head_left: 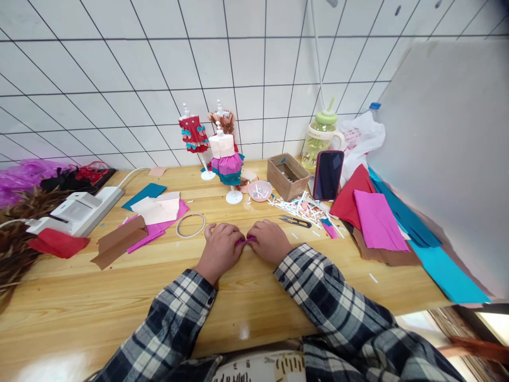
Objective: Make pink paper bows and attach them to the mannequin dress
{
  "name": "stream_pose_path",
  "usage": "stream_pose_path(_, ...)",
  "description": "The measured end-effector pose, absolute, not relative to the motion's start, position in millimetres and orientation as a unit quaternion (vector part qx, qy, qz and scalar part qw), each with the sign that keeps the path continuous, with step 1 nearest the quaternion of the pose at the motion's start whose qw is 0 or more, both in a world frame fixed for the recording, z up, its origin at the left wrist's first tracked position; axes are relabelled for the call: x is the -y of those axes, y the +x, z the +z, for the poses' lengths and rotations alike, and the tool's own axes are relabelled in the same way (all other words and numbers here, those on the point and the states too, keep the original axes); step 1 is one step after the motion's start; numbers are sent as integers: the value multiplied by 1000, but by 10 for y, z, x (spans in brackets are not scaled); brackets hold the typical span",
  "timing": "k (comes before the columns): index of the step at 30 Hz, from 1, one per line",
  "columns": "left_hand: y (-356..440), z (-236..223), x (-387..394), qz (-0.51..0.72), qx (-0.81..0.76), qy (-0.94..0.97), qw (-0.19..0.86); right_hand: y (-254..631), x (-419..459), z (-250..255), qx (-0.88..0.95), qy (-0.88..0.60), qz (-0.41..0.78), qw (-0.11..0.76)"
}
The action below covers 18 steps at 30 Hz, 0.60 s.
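Observation:
My left hand (220,248) and my right hand (269,242) rest close together on the wooden table (119,297), knuckles up. Both are closed in a pinch on a small strip of magenta paper (245,241) held between them. A white ring (191,225) lies just left of my left hand. Black scissors (295,221) lie just beyond my right hand. Behind the hands stand small mannequins in paper dresses: one pink, magenta and teal (225,159), one red (193,134).
Paper sheets lie left (157,215) and right (377,220). A pink bowl (260,190), cardboard box (287,175), propped phone (328,174), green bottle (320,139) and paper scraps (302,206) stand at the back. A white device (77,212) sits at left; a grey board (445,154) leans at right.

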State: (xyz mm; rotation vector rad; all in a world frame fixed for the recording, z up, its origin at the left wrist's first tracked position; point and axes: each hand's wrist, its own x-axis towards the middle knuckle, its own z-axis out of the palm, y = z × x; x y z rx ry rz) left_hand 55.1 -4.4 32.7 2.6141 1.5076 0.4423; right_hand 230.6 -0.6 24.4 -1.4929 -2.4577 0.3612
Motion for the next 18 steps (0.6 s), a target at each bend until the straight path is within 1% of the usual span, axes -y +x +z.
stream_pose_path(2, 557, 324, 41, 145, -493, 856, 50, 2309, 10, 255, 840, -513, 127, 119)
stream_pose_path(7, 527, 273, 21, 170, -508, 841, 74, 2351, 7, 289, 841, -499, 114, 174)
stream_pose_path(9, 506, 258, 14, 183, -514, 833, 91, 2375, -1, 293, 843, -497, 115, 172)
stream_pose_path(13, 478, 255, 6, 181, -509, 834, 109, 2409, -6, 289, 831, -504, 134, 193)
stream_pose_path(18, 466, 246, -4, 184, -503, 833, 138, 2413, -9, 244, 850, -453, 168, 209)
